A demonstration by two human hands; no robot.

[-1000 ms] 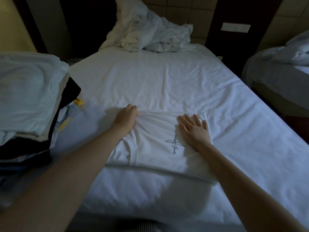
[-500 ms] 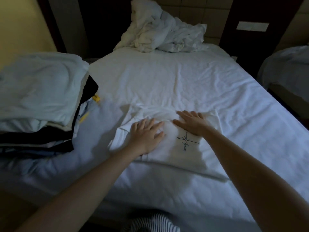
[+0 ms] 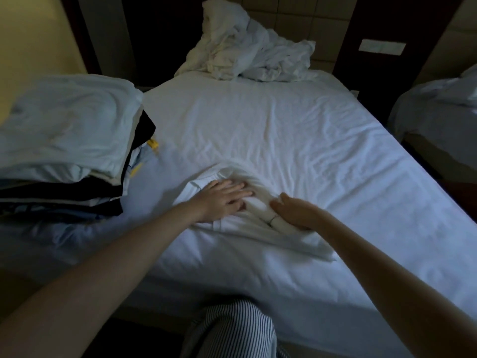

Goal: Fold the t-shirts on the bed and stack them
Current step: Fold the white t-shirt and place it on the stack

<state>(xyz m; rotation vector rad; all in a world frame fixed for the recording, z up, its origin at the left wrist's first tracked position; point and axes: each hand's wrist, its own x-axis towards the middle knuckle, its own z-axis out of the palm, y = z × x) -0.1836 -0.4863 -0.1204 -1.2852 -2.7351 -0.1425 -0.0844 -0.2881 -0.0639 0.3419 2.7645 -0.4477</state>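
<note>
T-shirt (image 3: 247,229), white and rumpled, lies on the bed (image 3: 284,120) near its front edge, beside the stack of clothes (image 3: 64,130); my left hand (image 3: 222,201) presses it flat, fingers spread, my right hand (image 3: 296,211) rests on it, fingers straight together

I am counting one white t-shirt (image 3: 258,228) on the white-sheeted bed (image 3: 284,130), one stack of folded light and dark garments (image 3: 64,140) at its left edge, one crumpled white bedding heap (image 3: 247,52) at its head, and one second bed (image 3: 433,117) to its right.
</note>
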